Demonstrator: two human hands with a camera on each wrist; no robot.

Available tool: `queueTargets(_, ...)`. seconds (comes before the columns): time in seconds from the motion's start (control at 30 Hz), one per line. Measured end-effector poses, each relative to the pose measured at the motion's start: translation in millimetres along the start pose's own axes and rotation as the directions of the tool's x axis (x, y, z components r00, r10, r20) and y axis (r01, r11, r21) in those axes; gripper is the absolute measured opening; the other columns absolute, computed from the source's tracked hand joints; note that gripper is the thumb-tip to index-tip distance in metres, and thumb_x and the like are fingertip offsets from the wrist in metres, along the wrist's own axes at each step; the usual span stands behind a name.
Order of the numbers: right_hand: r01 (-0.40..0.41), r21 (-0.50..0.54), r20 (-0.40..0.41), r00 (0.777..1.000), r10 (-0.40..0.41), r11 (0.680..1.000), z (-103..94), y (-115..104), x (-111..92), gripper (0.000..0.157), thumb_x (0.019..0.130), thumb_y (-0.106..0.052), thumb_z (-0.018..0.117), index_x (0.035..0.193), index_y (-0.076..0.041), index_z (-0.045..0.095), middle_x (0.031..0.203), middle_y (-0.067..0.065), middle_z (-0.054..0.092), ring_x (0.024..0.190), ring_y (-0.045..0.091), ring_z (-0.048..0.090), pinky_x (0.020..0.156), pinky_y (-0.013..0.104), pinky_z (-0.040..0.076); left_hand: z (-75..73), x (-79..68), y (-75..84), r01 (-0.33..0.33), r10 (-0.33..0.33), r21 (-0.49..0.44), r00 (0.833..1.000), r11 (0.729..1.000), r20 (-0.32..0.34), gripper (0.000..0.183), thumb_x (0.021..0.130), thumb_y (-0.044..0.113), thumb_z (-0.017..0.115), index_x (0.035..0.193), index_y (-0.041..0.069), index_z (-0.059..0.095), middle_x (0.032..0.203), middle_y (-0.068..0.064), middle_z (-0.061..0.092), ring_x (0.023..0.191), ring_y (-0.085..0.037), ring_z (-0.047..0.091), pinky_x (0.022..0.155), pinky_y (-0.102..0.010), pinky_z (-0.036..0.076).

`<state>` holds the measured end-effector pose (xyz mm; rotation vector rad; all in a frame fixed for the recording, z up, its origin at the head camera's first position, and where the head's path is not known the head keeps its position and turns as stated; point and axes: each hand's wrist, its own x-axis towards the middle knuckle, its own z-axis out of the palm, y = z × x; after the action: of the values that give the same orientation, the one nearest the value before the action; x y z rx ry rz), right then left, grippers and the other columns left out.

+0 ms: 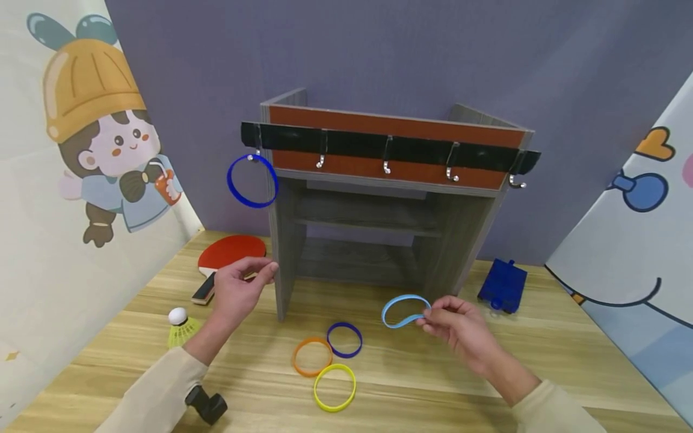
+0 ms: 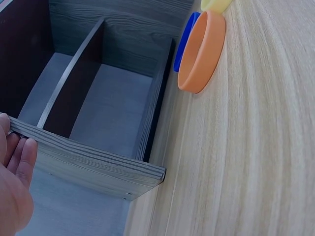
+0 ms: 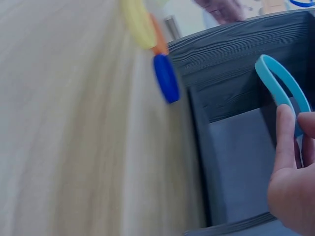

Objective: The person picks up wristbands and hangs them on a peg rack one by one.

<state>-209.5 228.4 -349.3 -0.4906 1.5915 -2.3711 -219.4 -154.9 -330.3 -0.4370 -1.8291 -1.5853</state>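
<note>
A light blue wristband (image 1: 399,299) hangs from my right hand (image 1: 460,331), pinched between thumb and fingers in front of the shelf's lower opening. In the right wrist view, the band (image 3: 275,78) stands up from the fingertips. My left hand (image 1: 240,291) is at the front edge of the shelf's left side panel (image 1: 278,270). Its fingertips (image 2: 27,150) lie close against the panel's outer side in the left wrist view. A blue wristband (image 1: 234,191) hangs on the leftmost hook. Orange (image 1: 295,361), dark blue (image 1: 344,355) and yellow (image 1: 335,409) wristbands lie on the table.
The grey wooden shelf (image 1: 368,222) carries a black bar (image 1: 357,142) with several metal hooks. To its left are a red table tennis paddle (image 1: 233,251), a yellow shuttlecock (image 1: 181,331) and a black object (image 1: 206,406). A blue container (image 1: 502,285) lies to the right.
</note>
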Motion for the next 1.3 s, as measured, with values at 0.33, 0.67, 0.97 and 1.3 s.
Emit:
queueTargets(0.33,0.117,0.109,-0.029,0.993,-0.114,0.987,16.2,-19,8,0.022,0.092,0.013,0.050,0.083,-0.002,0.065,0.085,0.013,0.068,0.084,0.023,0.069,0.077,0.026,0.055,-1.6,-0.1,1.2,-0.003,0.003,0.016,1.000,1.000,0.017,0.006,0.079,-0.012,0.070,0.085,-0.013,0.067,0.077,-0.024,0.066,0.060,-0.022,0.064,0.063,-0.023,0.056)
queueTargets(0.67,0.180,0.153,-0.072,0.983,-0.171,0.972,48.3,-40,24,0.020,0.090,0.013,0.055,0.080,-0.001,0.065,0.086,0.014,0.067,0.085,0.025,0.069,0.077,0.027,0.055,-3.4,1.0,-13.2,-0.023,0.022,0.020,1.000,1.000,0.021,0.005,0.080,-0.009,0.070,0.085,-0.010,0.068,0.075,-0.019,0.067,0.060,-0.017,0.064,0.062,-0.022,0.056)
queueTargets(0.97,0.248,0.160,-0.050,0.969,-0.243,0.955,84.1,-57,38,0.016,0.088,0.011,0.058,0.080,-0.001,0.064,0.086,0.013,0.067,0.083,0.024,0.069,0.076,0.027,0.055,-4.2,1.2,-30.2,0.002,-0.002,0.003,1.000,1.000,-0.006,0.006,0.080,-0.003,0.074,0.086,-0.002,0.072,0.075,-0.011,0.068,0.060,-0.020,0.064,0.062,-0.023,0.057)
queueTargets(1.3,0.295,0.200,0.017,0.952,-0.305,0.934,121.6,-71,53,0.015,0.089,0.011,0.058,0.081,-0.001,0.064,0.087,0.014,0.065,0.082,0.025,0.069,0.076,0.027,0.055,-2.4,0.7,-3.0,-0.034,0.033,0.016,0.999,0.999,0.029,0.006,0.079,-0.013,0.069,0.085,-0.014,0.067,0.076,-0.024,0.065,0.060,-0.027,0.064,0.063,-0.022,0.056)
